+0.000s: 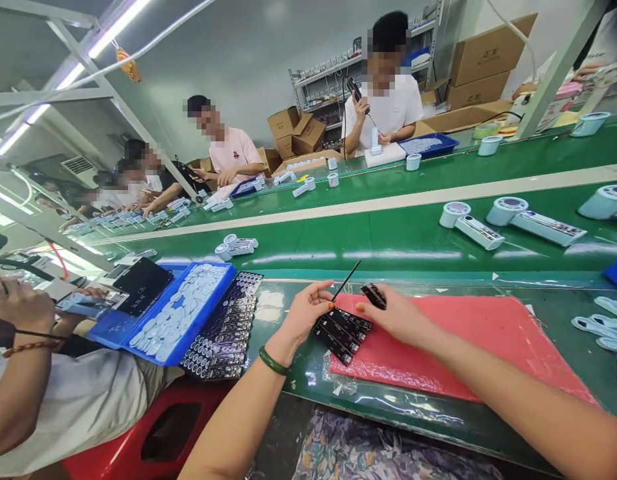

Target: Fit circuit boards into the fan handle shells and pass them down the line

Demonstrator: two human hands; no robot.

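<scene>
My left hand (307, 311) pinches a thin black stick (346, 280) that points up and to the right. It rests beside a panel of black circuit boards (342, 329) lying on the near left corner of a red foam mat (468, 347). My right hand (396, 312) is closed on one small black circuit board (373, 296), held just above the mat behind the panel. A green bangle (274, 361) circles my left wrist.
A blue tray (174, 313) of pale round parts and a stack of black board panels (223, 330) lie to the left. A green conveyor belt (368, 233) carries white devices (471, 223). A neighbour sits at my left; several workers sit across the belt. Cardboard boxes stand behind.
</scene>
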